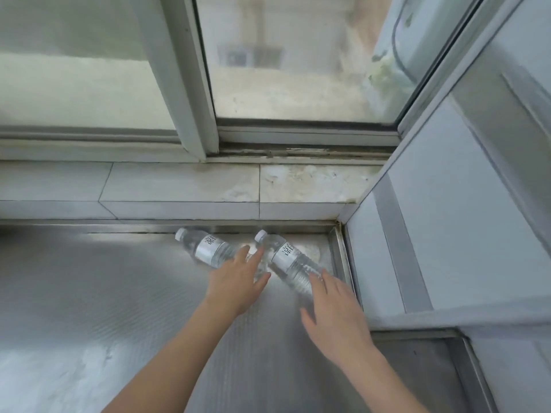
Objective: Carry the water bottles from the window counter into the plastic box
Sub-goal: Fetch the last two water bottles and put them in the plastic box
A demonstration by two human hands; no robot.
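Note:
Two clear water bottles with white caps and white labels lie on their sides on the steel counter [89, 293], caps pointing toward the window. The left bottle [205, 248] has my left hand [235, 281] over its lower end, fingers straight and spread, not curled round it. The right bottle [287, 259] lies close to the counter's right rim; my right hand [334, 314] reaches over its base with fingers extended, fingertips at the bottle's lower part. Neither bottle is lifted. The plastic box is out of sight.
A tiled sill [179, 189] and a sliding window [298, 70] run behind the counter. A pale wall panel [447, 219] closes off the right side. The counter's raised right rim [343, 251] sits just beside the right bottle.

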